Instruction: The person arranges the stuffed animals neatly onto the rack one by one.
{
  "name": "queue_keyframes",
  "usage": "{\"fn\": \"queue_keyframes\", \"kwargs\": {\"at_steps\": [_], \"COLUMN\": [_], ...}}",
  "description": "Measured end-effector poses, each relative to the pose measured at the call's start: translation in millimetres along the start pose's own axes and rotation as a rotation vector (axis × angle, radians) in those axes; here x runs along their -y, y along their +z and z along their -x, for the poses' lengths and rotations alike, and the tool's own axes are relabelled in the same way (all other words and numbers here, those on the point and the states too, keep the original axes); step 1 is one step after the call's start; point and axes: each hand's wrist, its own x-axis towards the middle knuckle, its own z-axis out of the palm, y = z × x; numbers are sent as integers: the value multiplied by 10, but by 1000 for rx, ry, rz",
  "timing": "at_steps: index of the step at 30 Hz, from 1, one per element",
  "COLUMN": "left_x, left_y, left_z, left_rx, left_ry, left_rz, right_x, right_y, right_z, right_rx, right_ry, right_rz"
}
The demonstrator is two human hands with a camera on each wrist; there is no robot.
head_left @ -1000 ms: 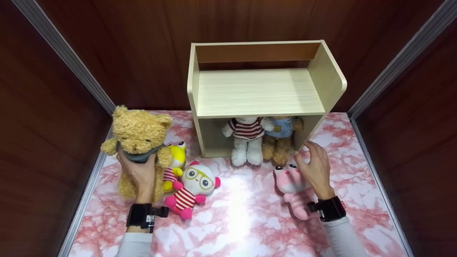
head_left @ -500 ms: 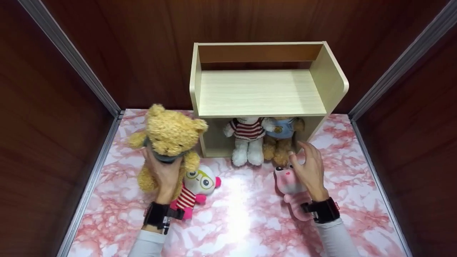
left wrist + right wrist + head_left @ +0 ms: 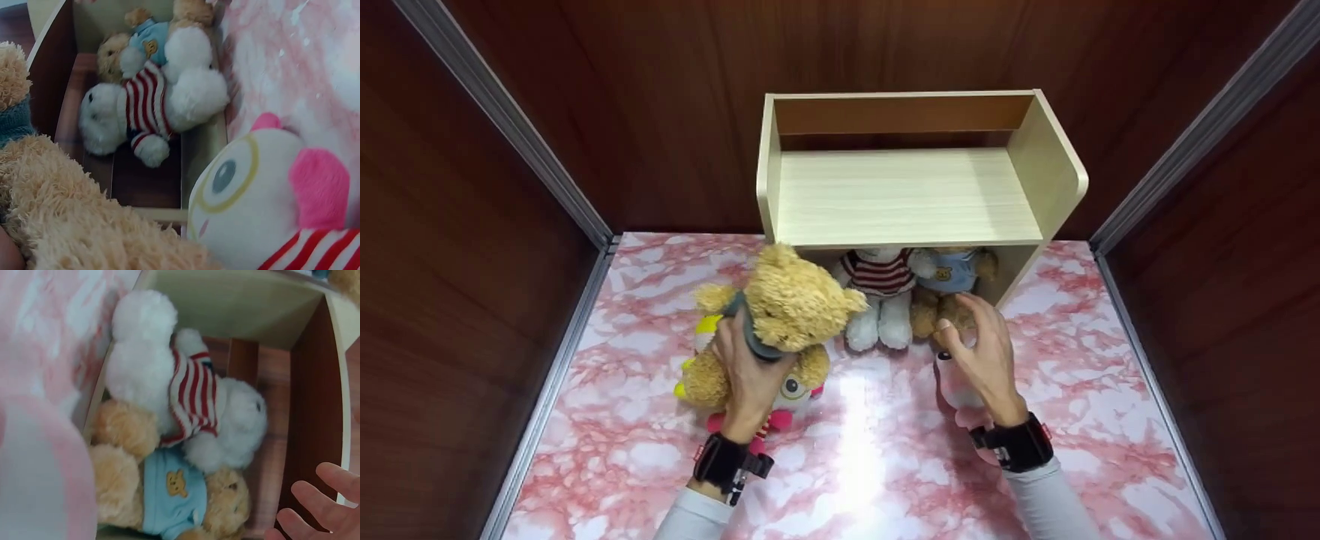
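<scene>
My left hand grips a fluffy tan teddy bear round its body, below the dark green scarf at its neck. The bear tilts to the right in front of the shelf's lower left opening. Beneath it, partly covered, lies a white and pink panda plush with yellow glasses. My right hand holds nothing, its fingers loosely bent and spread over a pink plush toy. Inside the lower compartment sit a white bear in a striped sweater and a brown bear in a blue shirt.
A pale wooden two-level shelf stands against the dark back wall. Part of a yellow plush toy shows behind the tan bear. Dark panels with metal edges bound the pink marbled surface at both sides.
The left hand has carried the tan bear rightward to the shelf front, tipping it over and across the panda. The right hand has shifted a little left, over the pink plush.
</scene>
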Motion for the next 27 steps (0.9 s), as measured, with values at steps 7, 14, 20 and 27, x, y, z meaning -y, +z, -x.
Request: {"fn": "queue_keyframes", "kwargs": {"at_steps": [7, 14, 20, 27], "left_x": [-67, -143, -218, -304], "left_y": [155, 316, 449, 613], "left_z": [118, 205, 301, 399], "left_rx": [56, 84, 121, 138], "left_ry": [73, 124, 130, 98], "left_rz": [-19, -44, -75, -89], "right_x": [159, 296, 416, 490], "right_y": [77, 125, 176, 258], "right_z": [3, 73, 122, 173], "right_rx": [25, 87, 184, 265], "right_ry": [-27, -33, 20, 150], "right_rz": [-73, -151, -384, -575]}}
